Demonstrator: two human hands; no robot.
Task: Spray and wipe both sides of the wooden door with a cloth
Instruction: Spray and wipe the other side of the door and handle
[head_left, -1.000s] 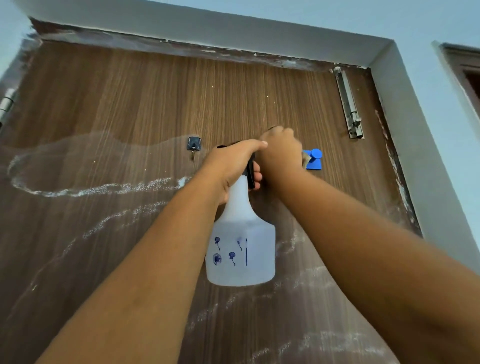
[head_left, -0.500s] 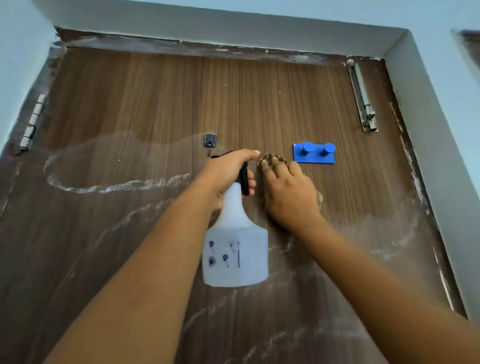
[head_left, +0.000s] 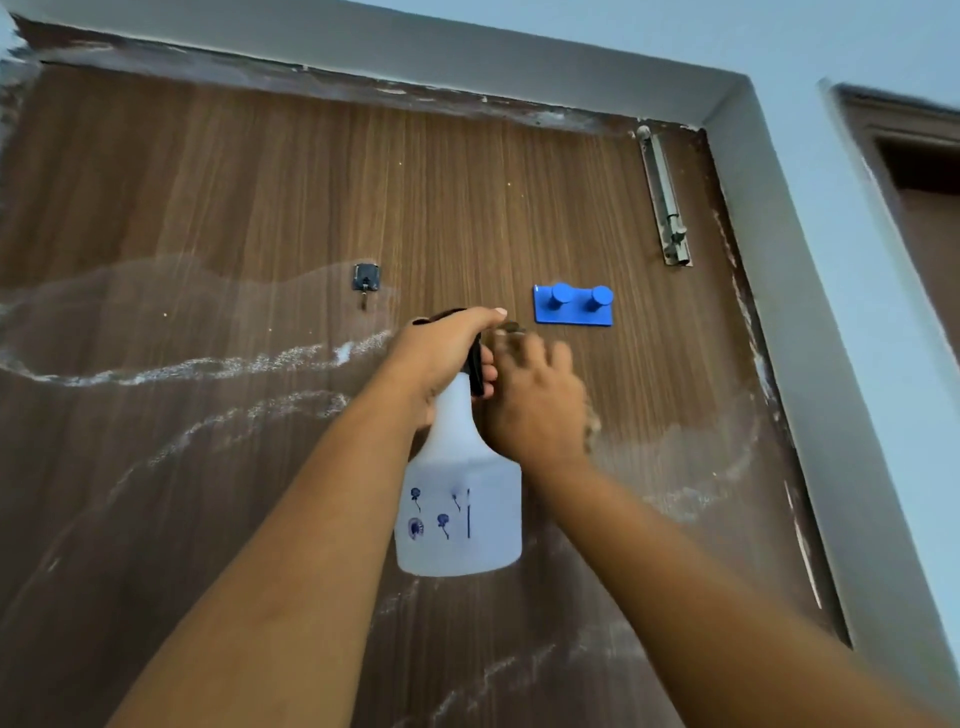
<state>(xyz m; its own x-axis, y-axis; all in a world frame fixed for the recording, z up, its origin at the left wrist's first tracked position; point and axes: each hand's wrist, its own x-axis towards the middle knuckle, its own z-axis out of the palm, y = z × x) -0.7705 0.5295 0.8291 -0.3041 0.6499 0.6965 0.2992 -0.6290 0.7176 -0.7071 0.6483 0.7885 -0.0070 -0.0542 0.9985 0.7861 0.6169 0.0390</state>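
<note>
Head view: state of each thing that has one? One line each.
wooden door: shut in its frame, white streaks across the middle, upper part dry
spray bottle: upright, held by the neck
left hand: grips the bottle's trigger head
right hand: presses a cloth on the door
cloth: mostly hidden under the hand
sliding bolt: cannot tell
blue hook rack: nothing hung

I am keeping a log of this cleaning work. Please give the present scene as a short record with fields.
surface: wooden door, closed in its frame, with foamy white streaks
left hand: left hand grips the neck of the white spray bottle
right hand: right hand presses a cloth on the door; the cloth is mostly hidden
fittings: blue double hook, small dark hook, metal slide bolt
dry area: above the hooks
</note>
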